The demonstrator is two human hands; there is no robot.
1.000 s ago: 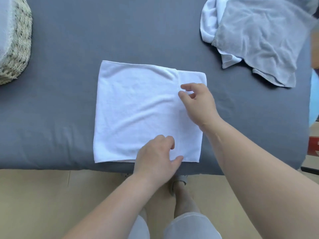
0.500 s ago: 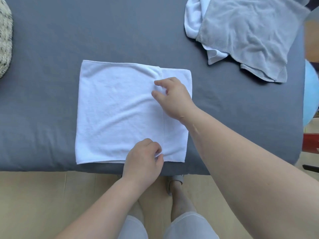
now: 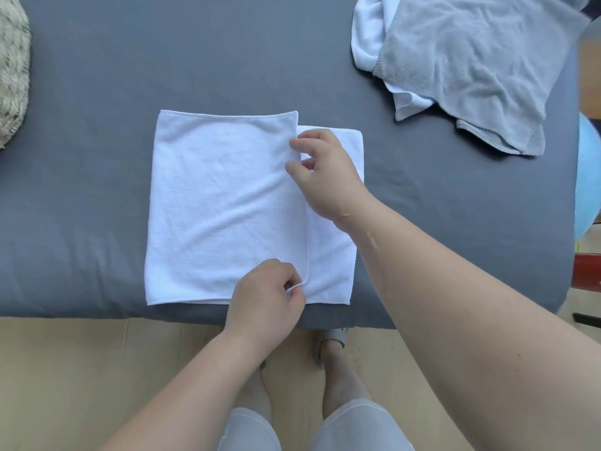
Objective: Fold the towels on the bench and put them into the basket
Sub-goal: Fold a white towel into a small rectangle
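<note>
Left hand pinches the white towel flap at its near corner, right hand its far edge — lifting both evenly should keep edges aligned.

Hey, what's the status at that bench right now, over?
Left hand pinches near flap corner of white towel. Right hand at flap's far edge, grip unclear. Towel part-folded, flat on bench. Grey towel and basket well clear.

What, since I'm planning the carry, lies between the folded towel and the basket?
Only bare bench, per the head view; nothing sits between folded towel and basket.
</note>
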